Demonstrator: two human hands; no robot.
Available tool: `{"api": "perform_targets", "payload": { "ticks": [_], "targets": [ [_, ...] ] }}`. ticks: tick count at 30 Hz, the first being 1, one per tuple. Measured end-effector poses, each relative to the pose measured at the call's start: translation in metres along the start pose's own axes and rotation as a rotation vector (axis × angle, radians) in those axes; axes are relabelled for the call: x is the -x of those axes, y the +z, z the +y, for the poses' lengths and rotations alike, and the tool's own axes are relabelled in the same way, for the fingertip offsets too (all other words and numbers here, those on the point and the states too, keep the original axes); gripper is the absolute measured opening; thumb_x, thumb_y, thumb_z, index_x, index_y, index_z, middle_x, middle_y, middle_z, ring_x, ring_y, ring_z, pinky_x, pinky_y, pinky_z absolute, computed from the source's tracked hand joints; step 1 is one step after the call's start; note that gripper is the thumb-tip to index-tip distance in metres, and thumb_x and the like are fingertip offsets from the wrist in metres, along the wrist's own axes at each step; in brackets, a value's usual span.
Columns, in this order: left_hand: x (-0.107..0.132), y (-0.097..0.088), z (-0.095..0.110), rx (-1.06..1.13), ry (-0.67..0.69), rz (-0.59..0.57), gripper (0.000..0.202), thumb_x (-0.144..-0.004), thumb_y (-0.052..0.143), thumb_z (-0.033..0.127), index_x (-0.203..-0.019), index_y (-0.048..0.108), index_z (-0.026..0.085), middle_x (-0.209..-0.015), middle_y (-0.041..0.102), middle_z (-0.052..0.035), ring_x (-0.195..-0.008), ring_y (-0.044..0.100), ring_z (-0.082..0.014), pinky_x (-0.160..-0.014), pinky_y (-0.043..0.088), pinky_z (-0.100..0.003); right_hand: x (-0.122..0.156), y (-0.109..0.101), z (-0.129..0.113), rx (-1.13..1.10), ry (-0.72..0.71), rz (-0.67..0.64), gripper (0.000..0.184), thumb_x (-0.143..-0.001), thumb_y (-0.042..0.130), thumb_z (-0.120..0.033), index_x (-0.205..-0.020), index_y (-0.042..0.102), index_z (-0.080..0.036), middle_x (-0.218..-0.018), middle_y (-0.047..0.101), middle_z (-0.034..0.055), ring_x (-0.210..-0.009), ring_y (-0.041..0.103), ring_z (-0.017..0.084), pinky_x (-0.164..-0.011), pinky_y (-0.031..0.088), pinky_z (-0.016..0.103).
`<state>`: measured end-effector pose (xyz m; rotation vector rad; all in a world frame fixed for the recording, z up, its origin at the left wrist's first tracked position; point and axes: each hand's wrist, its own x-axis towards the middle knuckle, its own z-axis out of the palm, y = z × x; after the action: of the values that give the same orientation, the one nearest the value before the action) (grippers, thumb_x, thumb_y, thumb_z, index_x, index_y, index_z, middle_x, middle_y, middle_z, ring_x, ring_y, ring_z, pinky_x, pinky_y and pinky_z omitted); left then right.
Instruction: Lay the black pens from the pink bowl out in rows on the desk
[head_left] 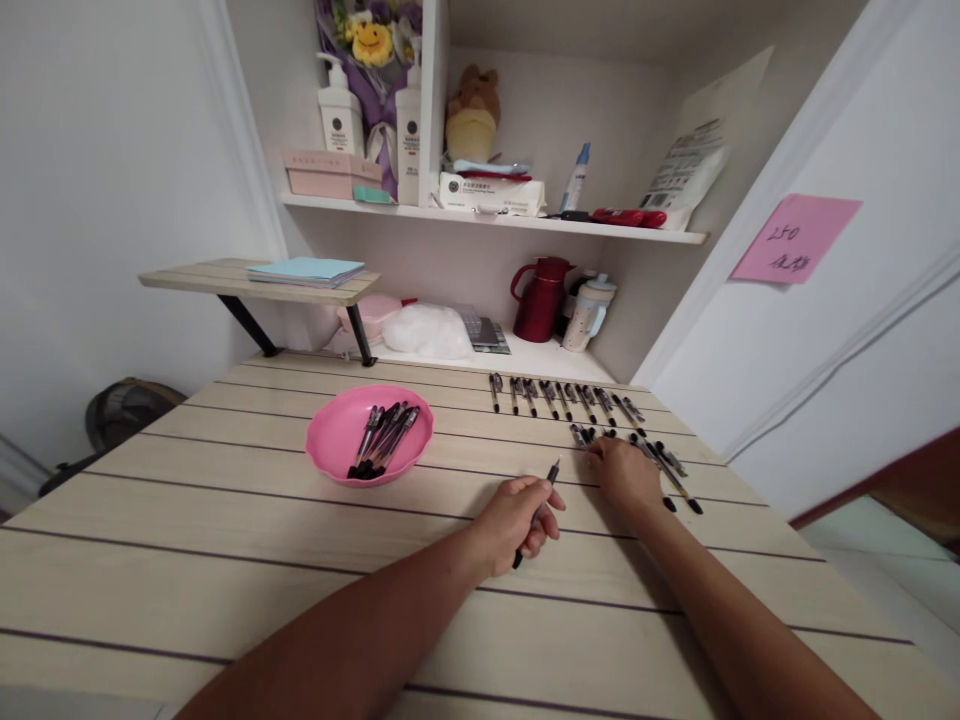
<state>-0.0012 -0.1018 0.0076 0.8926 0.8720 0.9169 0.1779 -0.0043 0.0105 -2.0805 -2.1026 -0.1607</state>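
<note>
Red jug point(541, 298) below a white shelf point(600, 229), pink note point(795, 238) at far right

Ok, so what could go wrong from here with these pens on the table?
The right hand rests on the near row of pens. A careless sweep could roll them out of line or toward the table edge close by. The pen in the left hand points toward that row and might knock it.
</note>
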Motion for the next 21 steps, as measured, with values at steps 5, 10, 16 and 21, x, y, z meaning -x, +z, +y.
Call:
{"api": "perform_targets", "payload": {
  "ticks": [5, 10, 16, 21],
  "targets": [
    [0.0, 0.0, 0.0, 0.01, -0.006, -0.009, 0.027, -0.076, 0.045, 0.044, -0.078, 0.051, 0.017, -0.047, 0.048, 0.0052, -0.028, 0.025, -0.0023, -0.034, 0.013, -0.019, -0.001, 0.003, 0.0, 0.015, -0.008, -0.013, 0.023, -0.082, 0.045, -0.03, -0.089, 0.065, -0.021, -0.088, 0.065, 0.0097, -0.078, 0.062, 0.021, -0.062, 0.037, 0.028],
    [0.0, 0.0, 0.001, 0.005, -0.002, -0.009, 0.028, -0.077, 0.044, 0.044, -0.077, 0.051, 0.017, -0.047, 0.049, 0.0044, -0.028, 0.025, -0.0029, -0.033, 0.013, -0.02, 0.001, 0.004, 0.0, 0.004, -0.023, 0.016, 0.024, -0.082, 0.045, -0.032, -0.09, 0.064, -0.02, -0.09, 0.065, 0.0092, -0.078, 0.061, 0.021, -0.061, 0.036, 0.027],
    [0.0, -0.001, 0.001, 0.009, 0.0, -0.014, 0.027, -0.077, 0.044, 0.043, -0.078, 0.051, 0.017, -0.048, 0.049, 0.0043, -0.028, 0.026, -0.0031, -0.033, 0.013, -0.02, 0.008, -0.006, 0.013, -0.019, 0.009, 0.026, 0.024, -0.081, 0.044, -0.033, -0.087, 0.065, -0.022, -0.083, 0.067, 0.0067, -0.072, 0.061, 0.02, -0.056, 0.033, 0.026],
    [0.0, -0.001, 0.001, 0.009, -0.006, -0.012, 0.027, -0.077, 0.045, 0.043, -0.078, 0.051, 0.017, -0.048, 0.048, 0.0048, -0.029, 0.026, -0.0025, -0.034, 0.014, -0.019, 0.018, -0.011, 0.026, -0.009, 0.075, 0.007, 0.028, -0.081, 0.043, -0.038, -0.084, 0.065, -0.021, -0.08, 0.067, 0.009, -0.07, 0.06, 0.021, -0.053, 0.033, 0.027]
  ]
}}
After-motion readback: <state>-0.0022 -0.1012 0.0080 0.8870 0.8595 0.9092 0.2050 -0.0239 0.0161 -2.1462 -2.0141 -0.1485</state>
